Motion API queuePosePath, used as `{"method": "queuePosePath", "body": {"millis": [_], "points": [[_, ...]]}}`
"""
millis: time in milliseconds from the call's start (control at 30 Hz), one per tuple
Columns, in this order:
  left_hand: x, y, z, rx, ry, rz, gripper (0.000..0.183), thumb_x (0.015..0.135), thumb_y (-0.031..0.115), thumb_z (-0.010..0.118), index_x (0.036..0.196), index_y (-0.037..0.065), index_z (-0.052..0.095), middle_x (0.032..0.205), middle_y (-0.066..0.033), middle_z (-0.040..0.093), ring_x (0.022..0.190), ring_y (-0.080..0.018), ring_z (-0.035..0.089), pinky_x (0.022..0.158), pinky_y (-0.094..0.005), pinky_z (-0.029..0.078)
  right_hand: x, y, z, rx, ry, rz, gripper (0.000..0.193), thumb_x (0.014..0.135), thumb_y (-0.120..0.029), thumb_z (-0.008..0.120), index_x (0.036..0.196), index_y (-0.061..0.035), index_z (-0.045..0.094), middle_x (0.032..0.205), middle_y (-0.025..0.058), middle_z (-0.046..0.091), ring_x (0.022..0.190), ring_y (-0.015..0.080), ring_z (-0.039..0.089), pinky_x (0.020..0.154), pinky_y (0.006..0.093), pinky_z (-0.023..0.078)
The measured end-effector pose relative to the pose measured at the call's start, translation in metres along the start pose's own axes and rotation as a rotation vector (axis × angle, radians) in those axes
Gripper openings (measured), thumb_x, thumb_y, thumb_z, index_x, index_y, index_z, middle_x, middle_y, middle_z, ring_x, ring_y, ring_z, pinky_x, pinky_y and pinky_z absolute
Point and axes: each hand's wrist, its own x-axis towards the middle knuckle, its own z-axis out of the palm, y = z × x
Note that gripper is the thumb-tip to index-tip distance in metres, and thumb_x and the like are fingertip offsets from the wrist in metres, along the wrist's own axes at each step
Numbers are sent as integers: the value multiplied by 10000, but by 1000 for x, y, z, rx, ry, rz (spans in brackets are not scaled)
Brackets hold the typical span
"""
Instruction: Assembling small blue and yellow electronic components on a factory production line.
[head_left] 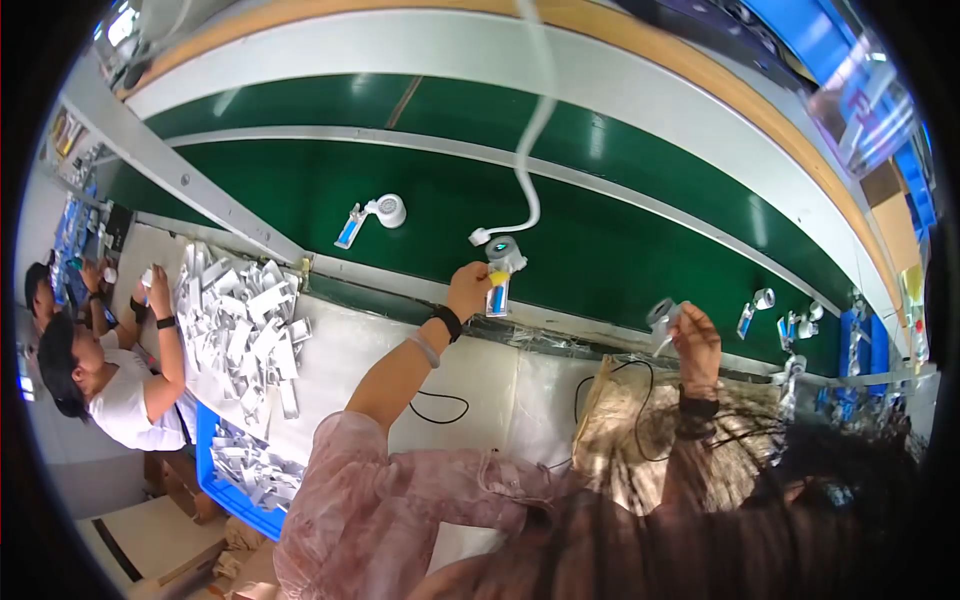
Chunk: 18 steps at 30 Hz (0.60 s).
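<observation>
On the green belt's near edge, my left hand (470,290) is closed on a white device (508,258) with a round head, lit greenish in the middle, and a blue piece in its handle. Something yellow shows at the fingertips. Right beside the head hangs the connector end of a white cable (530,190). My right hand (696,338), farther right, pinches a small white round-headed part (662,314) above the belt edge. A similar device (388,210) with a blue-filled handle lies on the belt at the left.
More round-headed devices (763,300) lie at the belt's right. White parts heap up (245,325) on the left table, above a blue crate (205,455) of similar parts. Co-workers (125,370) work at far left. A thin black cable (440,420) lies on the white tabletop. Hair covers the lower right.
</observation>
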Motion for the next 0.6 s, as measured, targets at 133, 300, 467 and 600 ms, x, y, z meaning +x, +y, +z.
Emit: {"method": "queuePosePath", "body": {"millis": [133, 300, 467, 600], "points": [[-17, 16, 3, 51, -69, 24, 162, 794, 137, 635, 850, -13, 614, 744, -180, 629, 691, -330, 613, 634, -387, 473, -55, -10, 54, 124, -103, 62, 207, 913, -62, 582, 1110, 0, 600, 874, 73, 636, 726, 150, 580, 691, 263, 483], [-10, 11, 5, 29, -156, 47, 167, 800, 146, 628, 830, -17, 611, 743, -187, 624, 700, -344, 611, 642, -392, 478, -114, -8, 111, 36, -132, 170, 205, 926, -65, 569, 1119, -1, 601, 875, 68, 637, 736, 144, 602, 707, 267, 501], [14, -24, 0, -113, -194, 17, 170, 818, 153, 626, 791, -15, 612, 689, -141, 609, 636, -253, 617, 580, -358, 483, -148, 8, 146, 35, -194, 260, 227, 918, -71, 587, 1134, -1, 602, 889, 68, 646, 761, 146, 614, 713, 268, 502], [25, -10, -16, -415, -318, -320, 219, 911, 242, 576, 854, 31, 587, 732, -53, 605, 635, -156, 617, 516, -319, 506, -163, 25, 160, 5, -206, 315, 231, 934, -59, 568, 1155, 2, 587, 897, 52, 633, 780, 129, 603, 738, 253, 483]]}}
